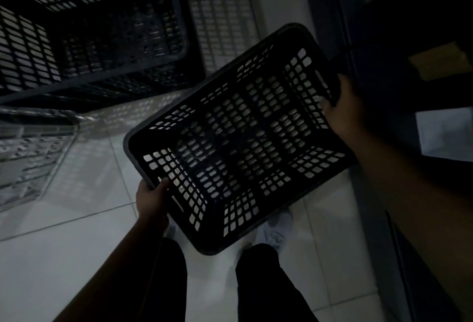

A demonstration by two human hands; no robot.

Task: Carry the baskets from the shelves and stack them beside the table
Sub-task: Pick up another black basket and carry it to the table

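Note:
I hold a black perforated plastic basket [238,140] over the white tiled floor, tilted with its open top facing me. My left hand [152,200] grips its near left rim. Gripping the far right rim at the handle slot is my right hand [341,106]. The basket is empty inside. A larger black basket [84,30] stands on the floor at the upper left, apart from the one I carry. A pale grey basket [28,155] sits at the left edge, below the black one.
Dark shelving or furniture [409,91] fills the right side, with a brown cardboard piece [437,64] on it. My dark trouser legs and a white shoe [276,229] show under the basket. White floor tiles [64,245] spread at the lower left.

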